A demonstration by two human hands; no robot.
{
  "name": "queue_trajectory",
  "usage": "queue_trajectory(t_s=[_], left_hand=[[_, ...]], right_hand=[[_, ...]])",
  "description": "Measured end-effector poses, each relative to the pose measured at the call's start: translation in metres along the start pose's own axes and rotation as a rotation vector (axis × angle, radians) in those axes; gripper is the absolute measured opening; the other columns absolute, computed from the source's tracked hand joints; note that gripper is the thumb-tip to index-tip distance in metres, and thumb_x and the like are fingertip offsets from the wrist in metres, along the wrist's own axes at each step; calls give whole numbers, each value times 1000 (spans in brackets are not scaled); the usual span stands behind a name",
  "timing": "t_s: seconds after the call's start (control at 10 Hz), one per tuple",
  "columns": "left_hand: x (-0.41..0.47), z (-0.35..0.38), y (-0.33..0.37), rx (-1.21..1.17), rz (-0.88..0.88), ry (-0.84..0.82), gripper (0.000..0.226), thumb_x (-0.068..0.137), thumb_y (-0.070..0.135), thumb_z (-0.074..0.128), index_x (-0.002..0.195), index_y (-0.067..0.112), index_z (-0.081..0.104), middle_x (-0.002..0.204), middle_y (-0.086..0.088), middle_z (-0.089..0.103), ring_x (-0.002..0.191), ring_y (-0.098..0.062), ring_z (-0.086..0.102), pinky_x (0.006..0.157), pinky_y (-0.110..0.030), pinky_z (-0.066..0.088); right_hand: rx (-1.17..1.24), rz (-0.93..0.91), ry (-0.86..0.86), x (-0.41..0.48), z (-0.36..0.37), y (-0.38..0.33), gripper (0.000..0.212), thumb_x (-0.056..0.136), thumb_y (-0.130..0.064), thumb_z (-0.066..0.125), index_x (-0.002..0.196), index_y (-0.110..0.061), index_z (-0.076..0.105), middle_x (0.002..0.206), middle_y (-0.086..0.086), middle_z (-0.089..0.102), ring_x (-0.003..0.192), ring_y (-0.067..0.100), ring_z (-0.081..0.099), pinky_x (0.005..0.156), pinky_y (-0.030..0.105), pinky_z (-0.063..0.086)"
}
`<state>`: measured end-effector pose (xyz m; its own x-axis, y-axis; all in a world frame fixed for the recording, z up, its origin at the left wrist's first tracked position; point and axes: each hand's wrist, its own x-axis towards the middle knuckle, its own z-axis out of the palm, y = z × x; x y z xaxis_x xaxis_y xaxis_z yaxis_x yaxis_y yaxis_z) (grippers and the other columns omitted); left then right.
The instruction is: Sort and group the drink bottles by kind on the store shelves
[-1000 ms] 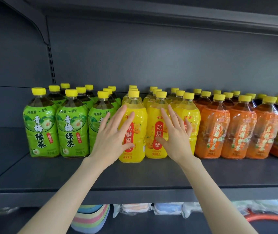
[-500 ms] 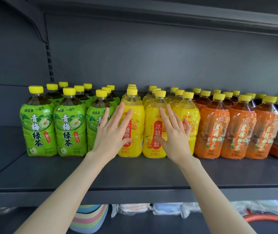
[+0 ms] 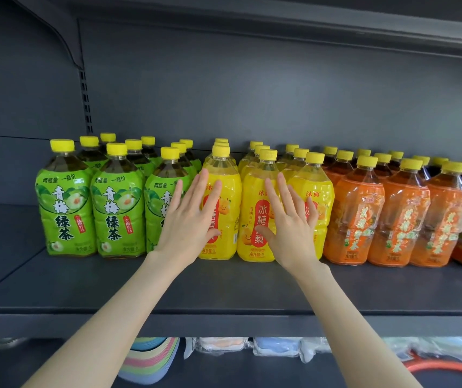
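Dark grey store shelf (image 3: 224,289), bottles standing in rows by colour. Yellow bottles (image 3: 253,191) sit mid-shelf, between green bottles (image 3: 65,208) on their left and orange bottles (image 3: 403,214) on their right. Left grip (image 3: 187,222) lies flat, fingers straight, on the leftmost front yellow bottle. Right grip (image 3: 291,228) lies flat on the other two fronts. Neither holds anything. Step looks like squaring up the yellow block, with sorting nearly done. Next move needs an even, gentle push so the fronts don't tip. Packaged goods (image 3: 274,345) lie on the shelf below.

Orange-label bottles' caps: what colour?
Yellow caps on the orange-label bottles, best seen in the head view.
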<state>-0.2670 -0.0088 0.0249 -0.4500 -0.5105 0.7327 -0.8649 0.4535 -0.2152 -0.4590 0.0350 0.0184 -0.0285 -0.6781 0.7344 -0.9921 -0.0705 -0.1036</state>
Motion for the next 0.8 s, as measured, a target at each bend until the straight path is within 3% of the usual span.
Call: queue_trajectory(t_s=[0.4,0.6,0.7,0.8], left_hand=[[3,0,4,16,-36,-3,105,53,40,89,139,1,42,144,-30,38,130,-43,42,105,-57,21],[-3,-4,8,32,-42,-53,101,72,42,78,148,6,22,153,-26,19,139,-38,30,111,-54,17],[-5,-6,9,-44,-52,-59,84,85,33,68,149,9,20,156,-23,10,142,-37,23,112,-46,17],[-2,-21,16,-214,-153,-76,51,90,33,61,136,14,50,153,-16,31,134,-34,40,103,-43,40]], right_hand=[[14,-23,9,1,4,6,95,80,-21,79,154,-24,21,163,4,16,147,32,22,115,55,14],[-17,-62,-37,0,3,8,91,86,-27,73,155,-22,13,163,7,8,150,31,13,116,54,10],[-25,-101,-80,-1,-4,12,85,93,-29,65,155,-24,7,164,5,0,151,28,8,118,50,6],[28,-67,-148,3,-25,15,59,98,-32,55,151,-23,31,163,4,17,145,28,30,115,45,23]])
